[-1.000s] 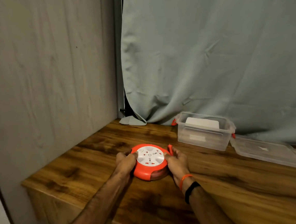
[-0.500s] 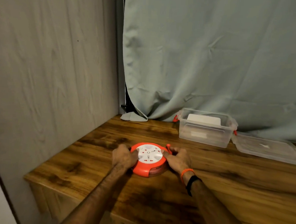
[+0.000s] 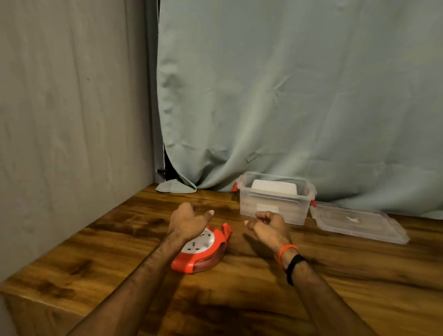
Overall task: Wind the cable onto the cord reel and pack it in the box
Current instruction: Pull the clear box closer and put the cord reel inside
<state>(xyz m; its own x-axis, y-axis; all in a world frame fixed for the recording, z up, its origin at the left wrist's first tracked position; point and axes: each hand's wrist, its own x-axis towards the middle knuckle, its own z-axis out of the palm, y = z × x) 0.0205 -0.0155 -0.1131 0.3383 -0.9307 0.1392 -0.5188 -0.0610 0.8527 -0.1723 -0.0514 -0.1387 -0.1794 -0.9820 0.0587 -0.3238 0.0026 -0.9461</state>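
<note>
Head view: cord reel [image 3: 202,251] lies flat on the wooden surface [image 3: 259,298], near-centre, orange housing with a white socket face turned up; an orange tab sticks out at its far right edge. Wound cable shows only as a dark band under the orange rim on the near right side; detail too blurred to tell more. Left hand [image 3: 187,221] is above the far left part of the reel, fingers loosely curled, thumb out to the right, nothing in its hold; its wrist covers part of the white face, and whether it touches the reel cannot be told. Right hand [image 3: 267,228] is to the right of the reel, apart from it, fingers curled in loosely with the thumb pointing left, holding nothing. An orange band [image 3: 286,249] and a black band [image 3: 293,266] sit on the right wrist. Clear plastic box [image 3: 275,197] stands farther back and right of centre, open, with red latches at both ends and a white block inside. Its clear lid [image 3: 358,222] lies flat on the surface just beside the box on the right. Pale curtain [image 3: 296,94] hangs behind the box and lid; a grey wall panel [image 3: 64,108] bounds the left side.
</note>
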